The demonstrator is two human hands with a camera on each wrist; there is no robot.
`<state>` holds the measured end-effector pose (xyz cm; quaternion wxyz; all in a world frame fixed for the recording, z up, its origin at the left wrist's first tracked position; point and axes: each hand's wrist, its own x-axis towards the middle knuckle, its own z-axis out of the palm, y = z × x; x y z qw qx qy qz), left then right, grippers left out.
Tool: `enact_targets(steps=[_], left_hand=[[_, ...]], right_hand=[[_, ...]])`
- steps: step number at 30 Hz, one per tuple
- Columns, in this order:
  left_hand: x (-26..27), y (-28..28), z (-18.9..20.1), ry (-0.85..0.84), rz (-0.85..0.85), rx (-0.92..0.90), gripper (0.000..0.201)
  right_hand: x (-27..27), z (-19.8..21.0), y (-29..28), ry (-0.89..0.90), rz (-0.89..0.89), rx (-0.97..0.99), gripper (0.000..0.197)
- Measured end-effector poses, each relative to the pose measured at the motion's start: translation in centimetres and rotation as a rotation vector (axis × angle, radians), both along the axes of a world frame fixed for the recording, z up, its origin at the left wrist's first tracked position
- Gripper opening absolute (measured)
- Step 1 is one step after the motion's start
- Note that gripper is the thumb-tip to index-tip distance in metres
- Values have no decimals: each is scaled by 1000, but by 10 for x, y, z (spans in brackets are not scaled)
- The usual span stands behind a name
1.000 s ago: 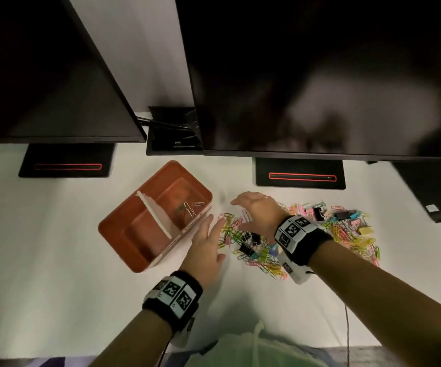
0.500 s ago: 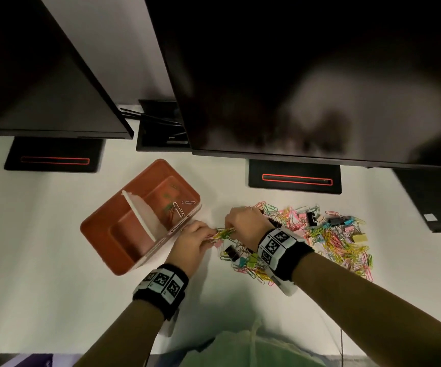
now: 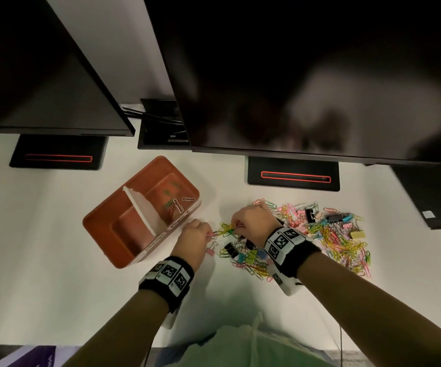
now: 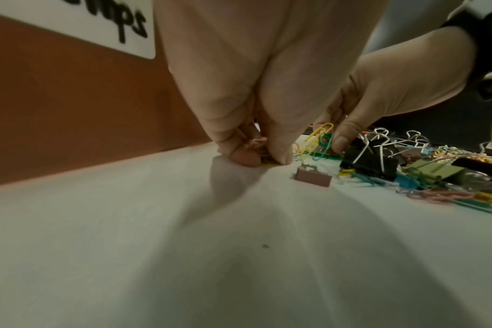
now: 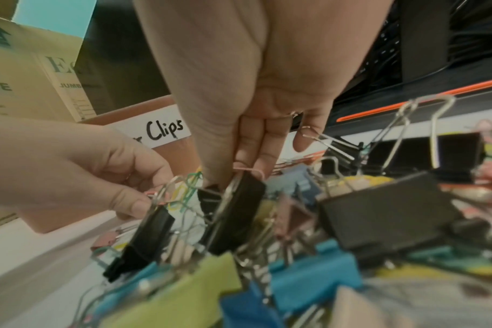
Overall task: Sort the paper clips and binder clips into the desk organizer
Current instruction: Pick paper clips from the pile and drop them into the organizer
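An orange desk organizer [image 3: 102, 221] with a white divider [image 3: 140, 205] sits left of centre; a few paper clips [image 3: 177, 202] lie in its far compartment. A pile of coloured paper clips and binder clips [image 3: 333, 234] spreads to its right. Between the two lies a yellow-green tangle of paper clips [image 3: 226, 229] [image 4: 313, 142]. My left hand [image 3: 211, 233] [image 4: 260, 155] pinches a pink clip at the tangle's left end. My right hand [image 3: 236, 227] [image 5: 239, 175] pinches a pink clip at its right end. A pink binder clip [image 3: 211, 250] [image 4: 313, 178] lies just below.
Two dark monitors [image 3: 293, 75] overhang the back of the white desk [image 3: 42, 260], their stands [image 3: 293, 177] behind the pile. Black binder clips [image 3: 231, 249] [image 5: 233, 213] crowd under my right wrist. A cardboard box [image 5: 28, 77] shows beyond the organizer.
One second ago both hands lay flat with straight fingers at the pile's left edge. They have since curled and now pinch clips at either end of the tangle.
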<state>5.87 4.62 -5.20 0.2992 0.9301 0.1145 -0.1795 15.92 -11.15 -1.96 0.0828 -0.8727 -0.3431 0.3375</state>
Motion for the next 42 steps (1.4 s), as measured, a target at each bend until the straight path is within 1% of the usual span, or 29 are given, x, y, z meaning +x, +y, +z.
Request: enact_targets(steps=[2,4,7,9,12,14,16,17,19,21,22,23,24,26,28,30,32,35,37,39,40,42], left_hand=[[-1,-2,6,-4,7,-5,15],[-5,-3,22,-59,29,-41,11],[-12,0,58,-230,96,-122,7],[-16,9,84,-332,134,-111,6],[-14,33,113,-439,236,-77,6],[-7,52,123,-436,324,-45,7],[1,66,120,-360,402,-29,14],[3,70,118,-313,434,-25,21],[5,72,117,-287,426,42,35],[2,67,120,-397,345,80,37],[-2,61,120,-454,301,50,35],[-6,53,118,-476,256,-8,33],[-10,43,113,-460,216,-75,31],[-13,21,95,-357,146,-164,35],[-11,5,69,-244,83,-157,46],[-4,-6,48,-150,51,-129,56],[4,-11,34,-90,33,-83,62],[13,-13,20,-38,-35,3,65],[14,-11,15,-41,-59,33,59],[15,-7,11,-70,-47,-3,47],[15,-4,10,-91,-39,-29,39],[15,-1,10,-114,-37,-60,23]], right_hand=[[-2,6,-4,-46,-10,52,18],[-4,15,-6,-79,-38,140,17],[-2,39,-2,-62,-96,305,15],[2,58,9,-60,-117,402,13],[10,82,40,-81,-105,522,10],[14,90,68,-88,-96,563,13],[14,93,93,-83,-81,558,21],[14,92,102,-68,-84,546,27],[15,89,105,-43,-124,552,37],[18,83,89,-53,-184,575,35],[20,76,77,-63,-211,563,32],[21,69,64,-72,-230,528,29],[22,60,50,-76,-236,466,27],[19,42,28,-54,-194,276,29],[11,26,18,-33,-119,75,38],[2,15,14,-42,-69,-53,46],[-4,9,16,-52,-49,-107,51],[-9,3,19,-63,-30,-124,46],[-11,0,20,-38,-27,-115,34],[-10,-4,19,13,-54,-93,21],[-8,-4,18,42,-73,-83,17],[-4,-5,17,96,-103,-71,16]])
